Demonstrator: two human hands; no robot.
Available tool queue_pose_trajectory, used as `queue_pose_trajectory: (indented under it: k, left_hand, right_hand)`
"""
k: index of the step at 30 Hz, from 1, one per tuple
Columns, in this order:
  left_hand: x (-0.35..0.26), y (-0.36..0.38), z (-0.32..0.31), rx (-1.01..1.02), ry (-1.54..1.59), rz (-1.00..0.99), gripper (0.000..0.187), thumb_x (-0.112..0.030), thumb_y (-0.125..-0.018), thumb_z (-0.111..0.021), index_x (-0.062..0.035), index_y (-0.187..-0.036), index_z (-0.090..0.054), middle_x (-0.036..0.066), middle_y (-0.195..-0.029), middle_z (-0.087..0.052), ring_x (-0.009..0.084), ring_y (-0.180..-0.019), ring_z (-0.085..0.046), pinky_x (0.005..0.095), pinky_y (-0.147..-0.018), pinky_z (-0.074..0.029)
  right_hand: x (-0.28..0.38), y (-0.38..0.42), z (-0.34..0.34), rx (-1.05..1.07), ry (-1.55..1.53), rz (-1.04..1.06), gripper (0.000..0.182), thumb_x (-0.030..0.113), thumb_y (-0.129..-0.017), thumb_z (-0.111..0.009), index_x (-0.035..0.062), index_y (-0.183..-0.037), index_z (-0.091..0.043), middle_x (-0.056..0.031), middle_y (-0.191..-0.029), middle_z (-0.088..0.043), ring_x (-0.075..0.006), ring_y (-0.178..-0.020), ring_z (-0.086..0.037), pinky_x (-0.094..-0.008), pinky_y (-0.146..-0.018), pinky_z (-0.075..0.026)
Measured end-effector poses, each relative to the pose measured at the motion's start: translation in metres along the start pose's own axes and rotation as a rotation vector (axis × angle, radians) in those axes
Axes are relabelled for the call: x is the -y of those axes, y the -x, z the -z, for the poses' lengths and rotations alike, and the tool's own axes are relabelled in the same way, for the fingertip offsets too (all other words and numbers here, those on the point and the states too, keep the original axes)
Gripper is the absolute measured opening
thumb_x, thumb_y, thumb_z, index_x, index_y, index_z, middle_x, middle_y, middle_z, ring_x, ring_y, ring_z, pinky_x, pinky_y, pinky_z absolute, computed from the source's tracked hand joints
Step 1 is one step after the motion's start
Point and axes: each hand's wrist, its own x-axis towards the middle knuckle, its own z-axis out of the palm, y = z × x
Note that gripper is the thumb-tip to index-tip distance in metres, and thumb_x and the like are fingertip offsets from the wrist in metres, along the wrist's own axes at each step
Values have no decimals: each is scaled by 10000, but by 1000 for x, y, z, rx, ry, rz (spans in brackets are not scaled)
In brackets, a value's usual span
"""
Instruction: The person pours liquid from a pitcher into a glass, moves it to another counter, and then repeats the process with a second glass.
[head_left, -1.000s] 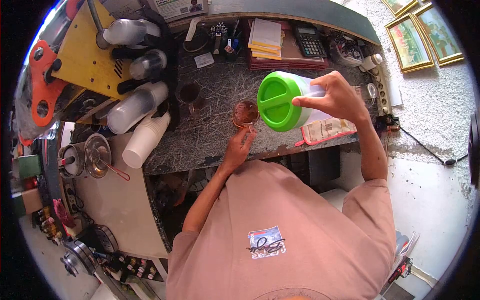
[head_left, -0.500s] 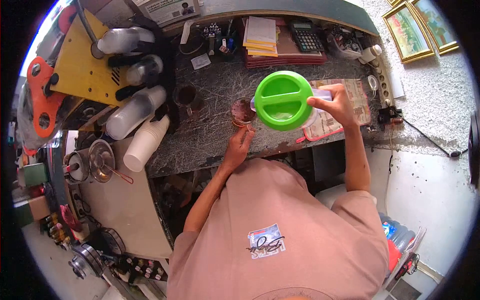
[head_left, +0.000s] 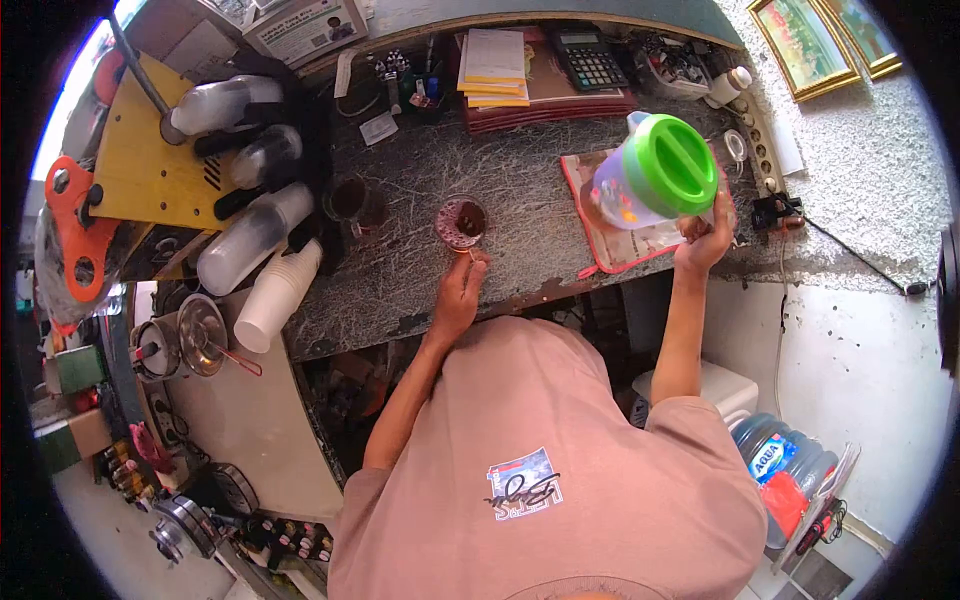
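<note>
A glass mug (head_left: 461, 222) of dark, frothy liquid stands on the scratched black worktop, with the fingers of my left hand (head_left: 459, 292) closed on its handle at the near side. My right hand (head_left: 708, 243) grips the handle of a plastic pitcher (head_left: 640, 180), which has a green lid and coloured print on its see-through body. The pitcher is tilted in this view and overlaps a red-edged cloth mat (head_left: 625, 255) at the right. Left of the mug is a second dark glass mug (head_left: 352, 200), untouched.
Stacked plastic cups (head_left: 255, 235) and paper cups (head_left: 278, 300) stick out from a yellow cup-sealing machine (head_left: 150, 150) at left. Along the back lie red folders with envelopes (head_left: 495, 70), a calculator (head_left: 590, 62) and a tub of small items (head_left: 675, 75). A power strip (head_left: 762, 155) lines the right edge.
My right hand has carried the pitcher from beside the mug rightward, over to the mat. The mug stays in my left hand. The head view has shifted slightly.
</note>
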Motion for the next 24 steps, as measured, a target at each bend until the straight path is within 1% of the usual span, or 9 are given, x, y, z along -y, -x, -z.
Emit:
queue_pose_trajectory:
  k: [2,8,11,13,18,20,22,23,24]
  left_hand:
    - [1,0,-2,-2,-11,5,290,-261,-1056,-460,-11,-1117,-593,140,-1018,-654,254,-957,-638,359,-859,-478]
    - [-1,0,-5,-34,-22,-25,290,-255,-1063,-439,-8,-1111,-583,133,-965,-622,240,-887,-610,355,-820,-470]
    - [-1,3,-6,-9,2,46,262,-202,-1061,-425,-8,-1084,-599,95,-1008,-611,194,-984,-586,324,-913,-443]
    - [-2,1,-8,-65,-22,-57,276,-239,-1060,-447,-11,-1096,-598,117,-906,-606,218,-822,-587,345,-790,-464]
    - [-5,3,-6,-76,-3,52,249,-223,-1038,-502,-7,-1066,-622,114,-903,-611,201,-818,-598,327,-730,-476]
    - [-6,5,-7,-73,7,131,237,-212,-1029,-521,-4,-1062,-629,117,-918,-623,201,-826,-612,327,-704,-483]
    - [-8,3,-10,-210,-40,-8,214,-206,-991,-588,-12,-1060,-644,125,-971,-647,220,-827,-632,337,-655,-493]
    - [-9,3,-10,-214,-40,-9,214,-206,-991,-588,-12,-1060,-644,125,-971,-647,220,-827,-632,337,-655,-493]
    - [-13,3,-9,-251,-79,19,228,-214,-963,-629,-11,-1066,-643,126,-985,-646,241,-839,-634,354,-686,-501]
  right_hand:
    - [-12,-7,10,-146,-1,8,304,272,-998,-552,47,-816,-647,29,-586,-497,-60,-415,-347,-250,-413,-222]
    - [-36,-22,28,-203,-50,13,301,294,-1006,-546,73,-837,-660,43,-591,-491,-59,-438,-370,-242,-426,-230]
    - [-29,-21,19,-259,4,36,310,294,-1008,-546,56,-843,-656,32,-587,-490,-58,-441,-371,-246,-429,-233]
    - [-35,-22,21,-237,112,61,322,297,-1012,-538,43,-852,-655,19,-596,-499,-63,-447,-380,-251,-431,-250]
    - [-36,-15,13,-270,231,114,377,309,-1027,-513,0,-850,-637,-24,-666,-538,-105,-519,-454,-270,-478,-345]
    - [-42,-11,17,-289,403,304,405,314,-1031,-504,-27,-841,-611,-44,-746,-561,-152,-661,-536,-305,-619,-440]
    - [-45,-11,26,-272,503,367,377,309,-1030,-510,-31,-896,-601,-71,-836,-568,-172,-759,-551,-324,-703,-448]
    - [-46,-11,30,-260,606,431,356,304,-1029,-516,-36,-952,-590,-98,-925,-576,-191,-856,-566,-343,-787,-456]
    - [-44,-8,26,-258,604,432,356,304,-1029,-516,-36,-952,-590,-98,-925,-576,-191,-856,-566,-343,-787,-456]
